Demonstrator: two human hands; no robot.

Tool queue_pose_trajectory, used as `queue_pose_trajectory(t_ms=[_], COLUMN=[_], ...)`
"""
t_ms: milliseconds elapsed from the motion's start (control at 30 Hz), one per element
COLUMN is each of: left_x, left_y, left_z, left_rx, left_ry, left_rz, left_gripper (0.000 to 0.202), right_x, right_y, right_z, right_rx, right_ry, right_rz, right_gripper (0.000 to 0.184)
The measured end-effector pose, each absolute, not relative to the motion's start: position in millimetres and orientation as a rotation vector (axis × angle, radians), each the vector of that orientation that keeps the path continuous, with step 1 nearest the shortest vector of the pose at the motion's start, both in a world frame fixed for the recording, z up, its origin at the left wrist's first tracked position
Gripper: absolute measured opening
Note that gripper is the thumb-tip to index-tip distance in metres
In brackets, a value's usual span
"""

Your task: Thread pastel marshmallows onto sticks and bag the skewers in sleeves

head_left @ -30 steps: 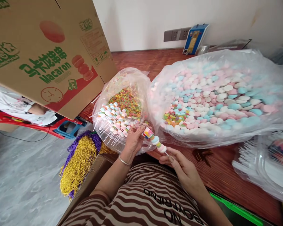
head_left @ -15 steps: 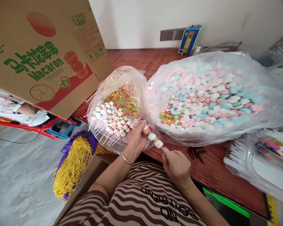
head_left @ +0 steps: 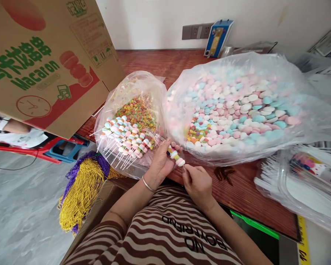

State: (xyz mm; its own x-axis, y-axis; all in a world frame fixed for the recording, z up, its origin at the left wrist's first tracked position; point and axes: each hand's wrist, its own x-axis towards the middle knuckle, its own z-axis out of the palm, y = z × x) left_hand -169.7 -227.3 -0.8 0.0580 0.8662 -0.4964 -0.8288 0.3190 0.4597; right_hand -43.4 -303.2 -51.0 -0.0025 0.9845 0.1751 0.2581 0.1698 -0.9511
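My left hand [head_left: 161,162] is closed around the upper end of a candy skewer [head_left: 177,157] threaded with pastel sweets. My right hand [head_left: 196,181] pinches the skewer's white stick just below the lowest sweet. Both hands hover at the front edge of a red-brown table [head_left: 245,191]. Just left of my left hand, a small clear bag [head_left: 132,121] holds finished skewers lying on small colourful ring candies. To the right, a large clear bag [head_left: 237,106] is full of pink, blue and white round sweets.
A tilted cardboard box [head_left: 44,66] marked "Macaron" overhangs the left. Gold and purple bead strings [head_left: 82,187] hang below the table edge. Clear plastic packaging [head_left: 300,180] lies at right. A blue device [head_left: 216,36] leans by the wall sockets. A person's sleeve shows under the box.
My right hand has slid up the stick and closed into a pinch near the sweets. The skewer has moved in towards my left hand, which has wrapped further round it.
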Motion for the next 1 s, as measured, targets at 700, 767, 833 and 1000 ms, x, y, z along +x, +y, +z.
queue_pose_trajectory(t_ms=[700,767,833,1000], left_x=[-211.5,-211.5,-208.7,-193.6], left_y=[-219.1,-216.5,-214.4,-210.8], left_z=[18.0,22.3,25.1,28.7], left_rx=[0.420,0.342,0.257,0.037], left_ry=[0.596,0.587,0.587,0.683], left_rz=[1.455,1.465,1.443,1.370], left_gripper=[0.049,0.029,0.014,0.025], right_x=[-51.5,-54.4,-55.9,-50.1], right_y=[-289.3,-290.0,-292.3,-299.7], right_z=[-32.8,-29.9,-28.1,-34.8], right_rx=[-0.707,-0.700,-0.705,-1.062], right_ry=[-0.565,-0.572,-0.644,-1.377], right_rz=[1.958,1.976,2.027,1.360], right_gripper=[0.027,0.030,0.034,0.027])
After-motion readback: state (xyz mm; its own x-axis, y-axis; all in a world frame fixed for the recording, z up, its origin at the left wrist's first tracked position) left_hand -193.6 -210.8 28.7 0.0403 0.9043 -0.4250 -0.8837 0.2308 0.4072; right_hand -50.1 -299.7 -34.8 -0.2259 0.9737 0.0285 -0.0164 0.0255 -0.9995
